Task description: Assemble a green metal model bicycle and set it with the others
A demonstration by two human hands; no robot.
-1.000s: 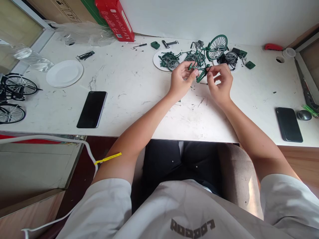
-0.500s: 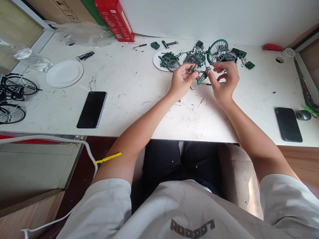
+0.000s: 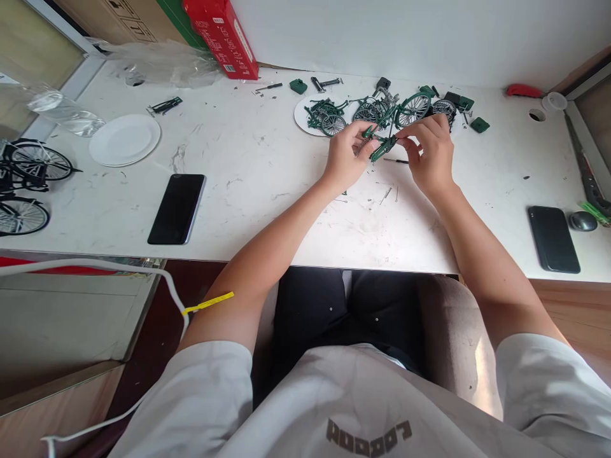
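Two hands (image 3: 344,156) (image 3: 433,156) — fingers (image 3: 354,129) narrow on a small green bicycle (image 3: 382,149); red box (image 3: 222,38), white lettering illegible.

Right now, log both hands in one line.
left hand: holds green model bicycle | right hand: at the bicycle, grip unclear | beyond: green parts on white plate
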